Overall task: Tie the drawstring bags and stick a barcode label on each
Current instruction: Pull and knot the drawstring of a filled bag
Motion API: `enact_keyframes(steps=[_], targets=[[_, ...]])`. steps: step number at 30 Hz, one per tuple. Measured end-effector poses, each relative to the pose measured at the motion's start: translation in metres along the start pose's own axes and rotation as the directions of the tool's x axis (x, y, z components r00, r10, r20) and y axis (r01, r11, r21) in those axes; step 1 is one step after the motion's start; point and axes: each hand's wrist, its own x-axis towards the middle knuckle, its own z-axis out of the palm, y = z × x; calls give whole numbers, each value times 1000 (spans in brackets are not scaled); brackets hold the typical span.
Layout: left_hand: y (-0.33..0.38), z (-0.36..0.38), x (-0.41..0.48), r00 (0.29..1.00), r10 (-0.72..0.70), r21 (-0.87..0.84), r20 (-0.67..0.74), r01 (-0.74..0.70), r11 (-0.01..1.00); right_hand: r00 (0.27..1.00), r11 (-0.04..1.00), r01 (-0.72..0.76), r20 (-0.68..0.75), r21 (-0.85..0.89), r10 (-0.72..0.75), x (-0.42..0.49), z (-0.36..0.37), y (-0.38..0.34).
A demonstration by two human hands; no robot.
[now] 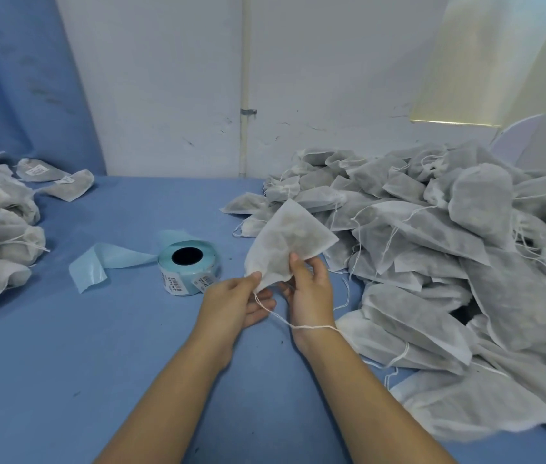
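Blue cloth table [63, 363], heaps of bags either side. We hold one drawstring bag [290, 244] above it: left hand [236, 304] pinching its mouth, right hand [310, 289] gripping its lower edge, drawstring [298, 325] trailing. Tying step; next, cinch and knot, then a label from the roll [189, 267].

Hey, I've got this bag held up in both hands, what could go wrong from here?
1. The drawstring lies across the wrist of your right hand; pulling could snag it there.
2. Loose strings from the untied pile lie close and might tangle with the bag.
3. A label lifting off the label roll sits near your left hand and may stick.
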Motion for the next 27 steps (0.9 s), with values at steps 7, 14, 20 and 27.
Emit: enact_keyframes(steps=[7,14,20,27], targets=[[4,5,-4,985,-156,-335,69,171,927,992,969,-118,11,-215,123,-6,5,-4],[-1,8,-4,989,-126,-331,79,145,932,992,878,-34,92,-478,89,-25,-4,-13],[-5,0,-5,972,-64,-358,225,144,923,983,894,80,185,-440,3,-34,-13,-8],[-5,-4,-12,976,-30,-244,214,84,966,940,942,93,342,-322,24,-40,-11,-12]])
